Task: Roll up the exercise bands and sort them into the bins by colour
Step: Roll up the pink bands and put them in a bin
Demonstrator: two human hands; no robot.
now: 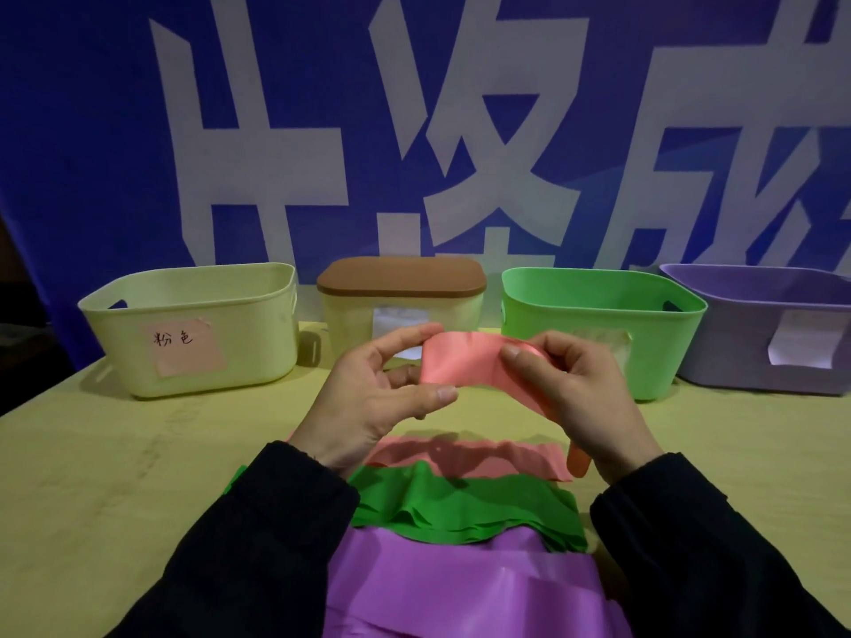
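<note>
I see my left hand [377, 398] and right hand [575, 384] both pinching the pink band [460, 361] above the green band [460, 508] and purple band [460, 587] at the table's [92, 453] near edge.

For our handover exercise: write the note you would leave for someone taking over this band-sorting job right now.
Left hand and right hand both pinch the pink band, held up between them above the table, partly rolled at most.
More pink material, a green band and a purple band lie unrolled on the table.
Bins at the back: cream bin with pink label, lidded bin, green bin, purple bin.
Done: no rolled band shows in any bin.
Left: roll and sort every band.
</note>
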